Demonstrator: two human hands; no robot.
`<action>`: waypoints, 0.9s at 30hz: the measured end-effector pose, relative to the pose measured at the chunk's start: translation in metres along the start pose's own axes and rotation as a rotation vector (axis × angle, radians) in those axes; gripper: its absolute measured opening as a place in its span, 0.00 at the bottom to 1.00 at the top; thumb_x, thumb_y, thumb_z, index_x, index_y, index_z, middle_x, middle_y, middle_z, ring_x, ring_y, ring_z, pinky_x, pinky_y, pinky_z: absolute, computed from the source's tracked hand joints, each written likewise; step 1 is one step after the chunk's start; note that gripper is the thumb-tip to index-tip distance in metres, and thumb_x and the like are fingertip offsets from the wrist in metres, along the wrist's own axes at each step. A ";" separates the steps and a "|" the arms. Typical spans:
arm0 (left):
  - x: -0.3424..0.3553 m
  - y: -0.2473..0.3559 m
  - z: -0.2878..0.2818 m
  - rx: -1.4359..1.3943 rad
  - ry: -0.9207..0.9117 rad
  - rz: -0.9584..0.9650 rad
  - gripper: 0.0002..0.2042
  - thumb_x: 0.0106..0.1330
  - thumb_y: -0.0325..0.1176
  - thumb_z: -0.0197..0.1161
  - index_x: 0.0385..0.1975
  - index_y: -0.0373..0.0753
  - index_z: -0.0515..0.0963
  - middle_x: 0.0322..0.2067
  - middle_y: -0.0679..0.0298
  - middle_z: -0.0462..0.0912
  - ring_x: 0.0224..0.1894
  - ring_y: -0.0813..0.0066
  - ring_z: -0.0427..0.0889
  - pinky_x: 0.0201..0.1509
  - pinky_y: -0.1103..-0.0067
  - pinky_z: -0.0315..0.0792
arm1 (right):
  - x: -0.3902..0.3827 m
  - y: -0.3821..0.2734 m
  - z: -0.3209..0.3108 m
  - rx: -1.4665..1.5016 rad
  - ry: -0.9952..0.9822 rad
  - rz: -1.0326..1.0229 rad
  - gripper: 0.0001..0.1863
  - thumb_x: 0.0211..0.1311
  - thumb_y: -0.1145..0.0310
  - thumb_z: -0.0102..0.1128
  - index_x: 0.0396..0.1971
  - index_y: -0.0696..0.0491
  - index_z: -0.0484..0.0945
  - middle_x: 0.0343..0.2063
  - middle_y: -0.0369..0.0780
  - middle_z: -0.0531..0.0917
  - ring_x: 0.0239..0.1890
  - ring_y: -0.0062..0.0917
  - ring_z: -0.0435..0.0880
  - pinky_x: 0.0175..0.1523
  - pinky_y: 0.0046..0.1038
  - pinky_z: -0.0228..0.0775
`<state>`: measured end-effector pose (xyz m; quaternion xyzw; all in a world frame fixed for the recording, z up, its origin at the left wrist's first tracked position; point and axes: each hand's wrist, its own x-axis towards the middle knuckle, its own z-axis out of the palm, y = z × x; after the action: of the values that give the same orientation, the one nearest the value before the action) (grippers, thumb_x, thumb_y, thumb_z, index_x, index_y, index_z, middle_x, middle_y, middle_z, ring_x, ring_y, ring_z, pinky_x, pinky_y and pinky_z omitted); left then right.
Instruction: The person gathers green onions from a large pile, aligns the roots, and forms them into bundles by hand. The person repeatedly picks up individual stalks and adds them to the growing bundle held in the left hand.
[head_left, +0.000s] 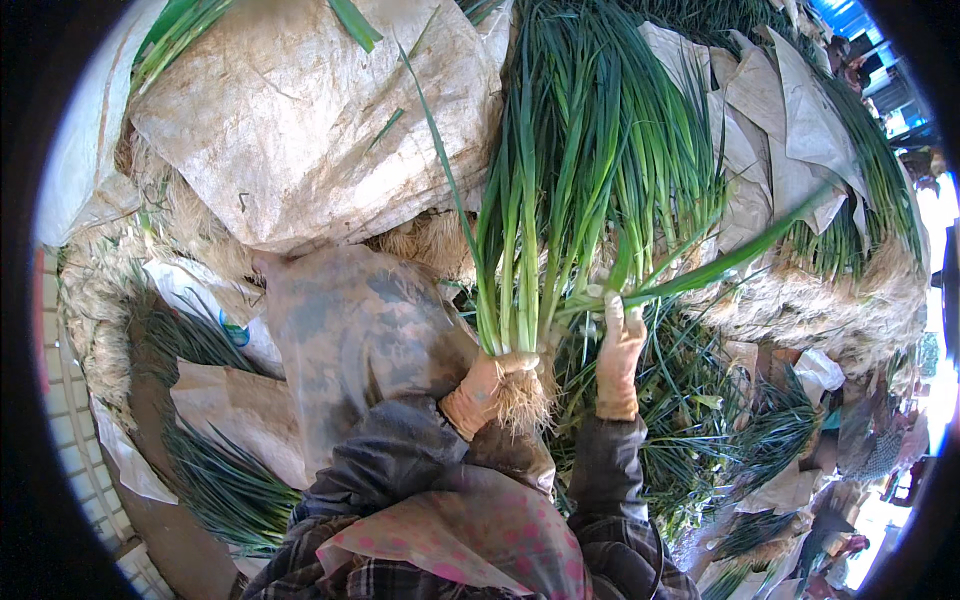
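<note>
My left hand [480, 392], in a soiled orange-tan glove, is closed round the root end of a bunch of green garlic [520, 250]. Pale roots [522, 398] hang out below its fingers, and the long flat leaves run away from me. Just right of the bunch my right hand [620, 350], gloved alike, has its fingers pinched on a loose green leaf [725, 268] that stretches out to the right. Behind that hand, more green garlic stalks [650, 170] lie heaped over the pile.
A dirty white sack sheet [330, 130] covers a rooted pile at the far left. Discarded leaves [680, 420] lie heaped right of my hands. More bundles [225, 490] sit at lower left, and a rooted stack [840, 310] stands at right. A plastic-covered knee [360, 320] is beside my left arm.
</note>
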<state>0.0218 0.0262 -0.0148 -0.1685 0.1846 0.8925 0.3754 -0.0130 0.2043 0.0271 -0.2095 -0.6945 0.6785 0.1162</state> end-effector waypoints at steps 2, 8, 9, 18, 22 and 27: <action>0.000 0.002 0.001 -0.008 0.005 0.029 0.15 0.58 0.24 0.59 0.46 0.33 0.74 0.34 0.62 0.80 0.31 0.75 0.80 0.34 0.80 0.76 | 0.001 -0.006 0.006 0.046 -0.099 0.000 0.11 0.70 0.62 0.53 0.37 0.54 0.80 0.27 0.34 0.82 0.21 0.14 0.73 0.26 0.19 0.65; -0.011 0.009 0.023 -0.070 0.143 0.102 0.14 0.60 0.28 0.61 0.45 0.32 0.76 0.33 0.64 0.79 0.32 0.74 0.79 0.40 0.78 0.75 | -0.081 -0.014 -0.001 -0.106 -0.255 0.285 0.17 0.71 0.58 0.51 0.34 0.57 0.78 0.24 0.36 0.82 0.19 0.13 0.74 0.24 0.18 0.67; -0.012 0.010 0.027 -0.045 0.173 0.075 0.14 0.60 0.29 0.61 0.45 0.32 0.76 0.32 0.64 0.79 0.32 0.74 0.78 0.40 0.78 0.75 | -0.094 -0.013 -0.003 -0.167 -0.242 0.403 0.17 0.70 0.57 0.51 0.34 0.58 0.78 0.24 0.35 0.82 0.20 0.14 0.74 0.25 0.18 0.67; -0.006 0.009 0.025 -0.036 0.217 0.114 0.14 0.58 0.27 0.61 0.44 0.31 0.77 0.28 0.62 0.79 0.25 0.72 0.79 0.28 0.79 0.74 | -0.070 0.017 -0.027 -0.039 -0.356 0.270 0.30 0.58 0.48 0.66 0.49 0.59 0.74 0.23 0.30 0.74 0.24 0.15 0.73 0.31 0.17 0.67; -0.002 0.005 0.017 0.038 0.173 0.264 0.14 0.58 0.24 0.61 0.44 0.30 0.76 0.28 0.61 0.79 0.22 0.72 0.78 0.23 0.80 0.73 | -0.057 0.033 -0.018 -0.632 -0.569 0.274 0.18 0.59 0.58 0.65 0.39 0.57 0.80 0.25 0.45 0.84 0.26 0.30 0.83 0.33 0.31 0.74; -0.002 0.006 0.026 0.065 0.257 0.258 0.12 0.60 0.23 0.59 0.44 0.30 0.76 0.27 0.62 0.80 0.23 0.73 0.79 0.22 0.80 0.74 | -0.093 0.006 -0.032 -0.214 -1.156 -0.156 0.14 0.65 0.61 0.60 0.36 0.58 0.80 0.24 0.41 0.84 0.23 0.30 0.83 0.29 0.31 0.74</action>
<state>0.0139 0.0329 0.0099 -0.2439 0.2798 0.8980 0.2362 0.0841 0.1912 0.0340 0.2352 -0.7229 0.5982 -0.2534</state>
